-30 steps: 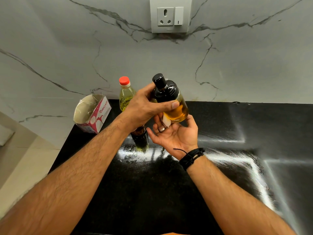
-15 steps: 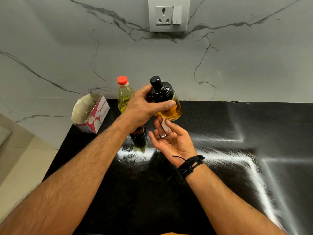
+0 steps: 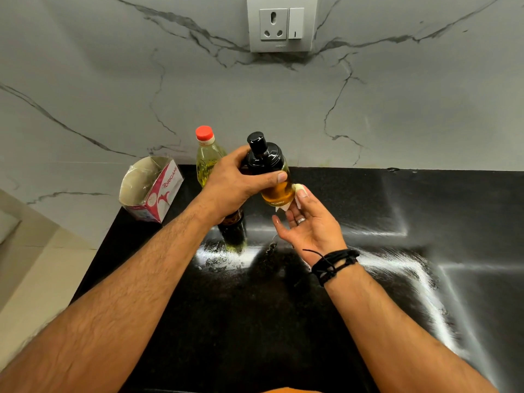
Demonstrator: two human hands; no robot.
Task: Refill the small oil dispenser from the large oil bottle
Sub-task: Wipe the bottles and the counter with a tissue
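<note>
A: Where is the small oil dispenser point(image 3: 273, 177)?

B: Off the desk point(image 3: 283, 321), in the left hand point(image 3: 235, 185), whose grip wraps its black pump cap and shoulder. Its long axis tips slightly, top toward 11 o'clock.

A: And the right hand point(image 3: 309, 222)?

B: At 5 o'clock from the dispenser, palm up, fingers loosely spread, pressing a white tissue point(image 3: 297, 194) against the glass base.

A: The large oil bottle point(image 3: 208, 160)?

B: Upright, red cap on, at 9 o'clock from the dispenser, just behind the left hand, which I judge the nearer.
</note>
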